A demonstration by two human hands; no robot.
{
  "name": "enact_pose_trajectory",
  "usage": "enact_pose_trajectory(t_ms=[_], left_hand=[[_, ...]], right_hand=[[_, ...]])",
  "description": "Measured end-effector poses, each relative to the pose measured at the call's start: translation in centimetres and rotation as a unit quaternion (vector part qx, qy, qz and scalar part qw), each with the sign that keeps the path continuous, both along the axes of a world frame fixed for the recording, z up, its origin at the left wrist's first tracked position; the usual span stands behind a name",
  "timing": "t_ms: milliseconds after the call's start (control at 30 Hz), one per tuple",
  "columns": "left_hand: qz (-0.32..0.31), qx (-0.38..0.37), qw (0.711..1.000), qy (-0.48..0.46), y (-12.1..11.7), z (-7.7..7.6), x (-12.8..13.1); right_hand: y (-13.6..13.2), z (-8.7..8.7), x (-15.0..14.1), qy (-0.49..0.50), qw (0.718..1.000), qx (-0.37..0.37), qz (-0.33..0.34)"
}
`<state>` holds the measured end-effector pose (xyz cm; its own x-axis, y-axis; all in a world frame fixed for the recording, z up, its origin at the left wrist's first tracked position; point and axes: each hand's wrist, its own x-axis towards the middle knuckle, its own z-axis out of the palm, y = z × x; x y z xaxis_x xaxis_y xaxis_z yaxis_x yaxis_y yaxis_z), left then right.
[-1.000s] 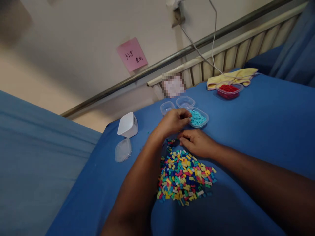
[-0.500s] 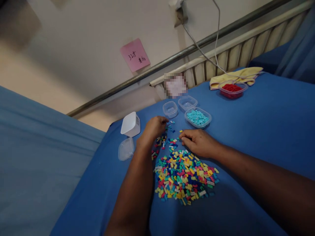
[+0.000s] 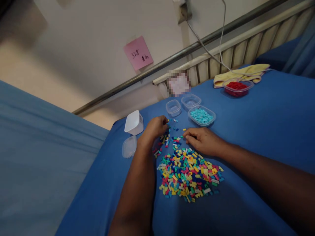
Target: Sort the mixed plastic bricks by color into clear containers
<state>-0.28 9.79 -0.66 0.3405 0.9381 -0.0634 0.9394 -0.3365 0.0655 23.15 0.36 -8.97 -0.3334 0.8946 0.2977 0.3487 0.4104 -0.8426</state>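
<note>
Since the first of the earlier views, the left hand [image 3: 155, 127] had moved from beside the light-blue pieces [image 3: 201, 116] to the loose strip above the heap of mixed small bricks [image 3: 189, 175]. The change left the open tub [image 3: 215, 118] of light-blue pieces unobstructed and put the left fingers among unsorted bricks. The right hand [image 3: 205, 141] had stayed low at the strip's other side.

The heap lay on the blue sheet [image 3: 258, 131], nearest the wearer and between the forearms. Its long axis ran roughly side to side; a thin scatter extended from its far edge toward the tubs. Individual bricks pointed in mixed directions. One yellow brick [image 3: 184, 129], just beyond the right fingertips, lay with its long axis roughly crosswise.

The left fingers were bent toward the thumb, with a yellowish speck at their tips; whether it was gripped could not be determined. The right hand was loosely curled, thumb and forefinger near a green brick [image 3: 181, 136]; contact or grip could not be confirmed.
</note>
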Motion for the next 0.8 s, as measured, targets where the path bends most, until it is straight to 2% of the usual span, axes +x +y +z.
enact_pose_trajectory(t_ms=[67,167,267,433,600,667,800], left_hand=[[0.006,-0.022,1.0,-0.02,-0.2,0.6,-0.7],[-0.026,-0.055,0.998,-0.022,-0.7,0.8,-0.8],[-0.04,-0.077,0.996,-0.002,-0.9,0.3,-0.3],[-0.043,-0.067,0.997,0.023,-0.9,-0.7,0.8],[-0.058,-0.078,0.995,0.027,-1.3,-0.6,1.4],[-0.06,-0.061,0.996,0.018,-1.3,-0.4,1.6],[-0.053,0.023,0.998,-0.022,-0.5,-0.3,2.6]], right_hand=[[0.0,-0.1,0.0,-0.004,1.0,0.0,0.001],[0.0,-0.3,0.1,-0.002,1.0,0.003,0.002],[0.0,-0.4,0.1,0.001,1.0,0.004,0.004],[0.0,-0.4,0.2,0.003,1.0,0.006,0.005],[0.0,-0.5,0.1,0.007,1.0,0.0,0.002],[0.0,-0.5,0.0,0.0,1.0,0.001,-0.002],[0.0,-0.3,-0.1,-0.002,1.0,0.005,-0.001]])
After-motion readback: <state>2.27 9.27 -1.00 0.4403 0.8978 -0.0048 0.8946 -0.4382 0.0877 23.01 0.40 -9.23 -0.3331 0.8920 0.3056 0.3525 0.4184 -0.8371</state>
